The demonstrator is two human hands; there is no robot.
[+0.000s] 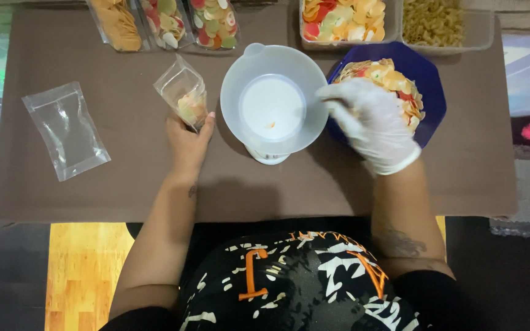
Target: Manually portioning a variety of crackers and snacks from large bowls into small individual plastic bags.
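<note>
Left hand point(186, 140) is up on its fingertips here, fingers and thumb pinched around the lower end of a small clear plastic pouch point(184, 93), holding it upright and open at the top, a little pile of pale coloured chips sitting in its bottom, just left of the white plastic bowl on a small scale point(273, 104). Right hand point(370, 122), in a white glove, hovers between the bowl's right rim and the blue octagonal plate point(429, 92) heaped with orange, yellow and red chips; its fingers curl together at the rim, but whether they pinch anything I cannot tell. One small orange fleck lies inside the bowl. Further left, an empty clear flat pouch point(65, 130) lies on the brown table mat point(93, 184), well apart from the hand. Along the far edge, three clear filled packets of chips point(165, 23) stand side by side, then a clear tub of mixed chips point(345, 21) and a clear tub of pale pasta spirals point(441, 23).
</note>
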